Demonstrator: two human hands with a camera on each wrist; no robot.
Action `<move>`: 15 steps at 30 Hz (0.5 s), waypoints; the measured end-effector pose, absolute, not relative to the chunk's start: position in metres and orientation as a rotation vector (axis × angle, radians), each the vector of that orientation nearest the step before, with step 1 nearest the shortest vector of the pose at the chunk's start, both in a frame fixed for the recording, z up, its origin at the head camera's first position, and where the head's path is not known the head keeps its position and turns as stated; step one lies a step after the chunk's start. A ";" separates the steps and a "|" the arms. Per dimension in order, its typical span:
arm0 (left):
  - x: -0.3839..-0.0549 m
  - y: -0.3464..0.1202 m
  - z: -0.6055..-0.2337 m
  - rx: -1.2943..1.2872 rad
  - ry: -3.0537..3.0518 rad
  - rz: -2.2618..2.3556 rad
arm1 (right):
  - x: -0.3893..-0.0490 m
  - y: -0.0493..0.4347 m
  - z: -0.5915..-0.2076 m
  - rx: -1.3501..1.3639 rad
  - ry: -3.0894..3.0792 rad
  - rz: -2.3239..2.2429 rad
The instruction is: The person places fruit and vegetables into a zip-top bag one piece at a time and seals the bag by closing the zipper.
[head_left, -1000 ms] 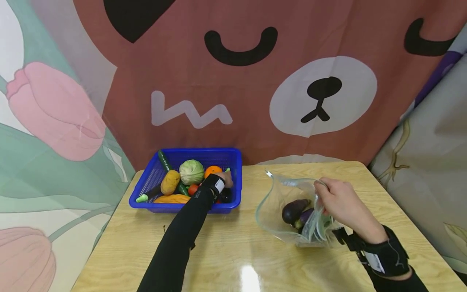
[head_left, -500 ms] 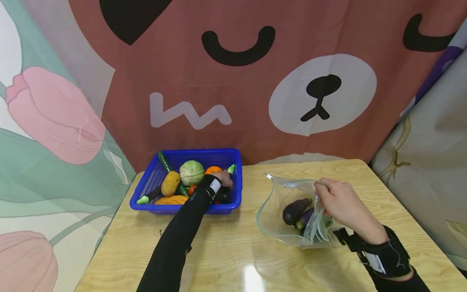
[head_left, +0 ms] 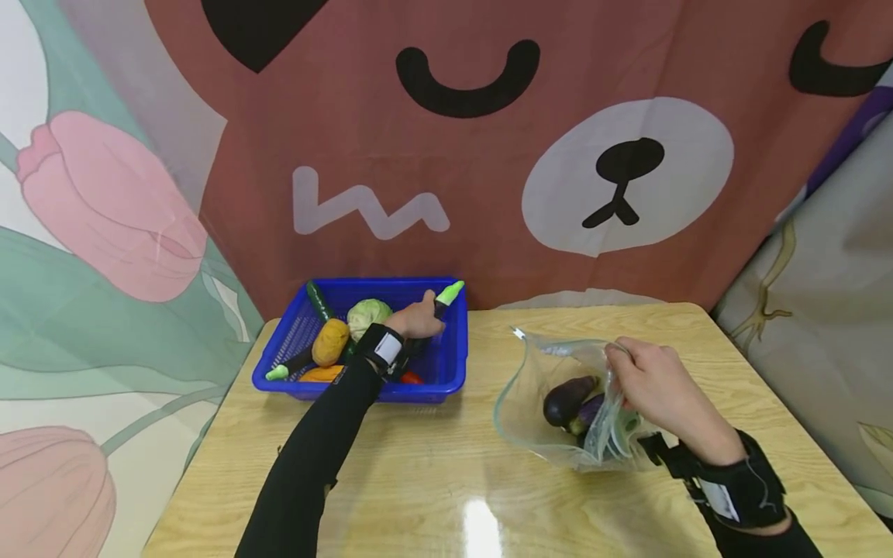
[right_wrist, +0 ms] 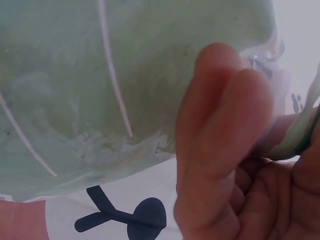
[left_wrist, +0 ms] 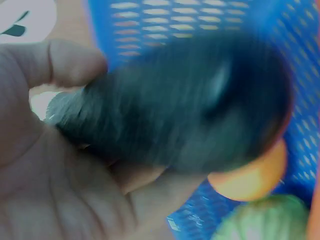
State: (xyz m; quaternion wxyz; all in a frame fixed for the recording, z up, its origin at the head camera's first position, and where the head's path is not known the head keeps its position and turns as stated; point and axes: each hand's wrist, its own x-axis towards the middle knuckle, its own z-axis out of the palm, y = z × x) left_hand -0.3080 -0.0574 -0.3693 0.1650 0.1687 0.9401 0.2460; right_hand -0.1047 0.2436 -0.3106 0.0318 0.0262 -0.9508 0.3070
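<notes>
My left hand (head_left: pixel 416 316) grips a dark eggplant (left_wrist: pixel 175 105) over the right part of the blue basket (head_left: pixel 456 372). The eggplant's bright green stem end (head_left: pixel 449 293) points up and right past my fingers. In the left wrist view my thumb lies along one side of its narrow end, fingers curled under the other. My right hand (head_left: pixel 649 380) pinches the rim of a clear zip bag (head_left: pixel 512 426), holding its mouth open on the table. Inside the bag lie dark purple eggplants (head_left: pixel 568 401). The right wrist view shows the bag's green-tinted side (right_wrist: pixel 65 100) beside my curled fingers.
Also in the basket are a cucumber (head_left: pixel 318 301), a pale green cabbage (head_left: pixel 368 316), a yellow-brown potato-like vegetable (head_left: pixel 330 342), another eggplant (head_left: pixel 289 364), an orange round fruit (left_wrist: pixel 255 175) and something red (head_left: pixel 412 377). A bear-print cloth (head_left: pixel 391 155) hangs behind the table (head_left: pixel 412 465).
My left hand has risen and moved slightly left and back, lifting the eggplant off the basket's right side; its green stem now shows fully. My right hand and the bag have stayed in place.
</notes>
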 end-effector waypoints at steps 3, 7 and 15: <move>-0.302 -0.056 -0.356 0.620 2.686 0.904 | -0.105 0.243 -0.311 0.083 -2.928 0.942; -0.285 -0.051 -0.339 0.791 2.700 1.159 | -0.107 0.243 -0.311 0.086 -2.935 0.941; -0.236 -0.035 -0.303 1.063 2.582 1.433 | -0.109 0.242 -0.311 0.076 -2.946 0.977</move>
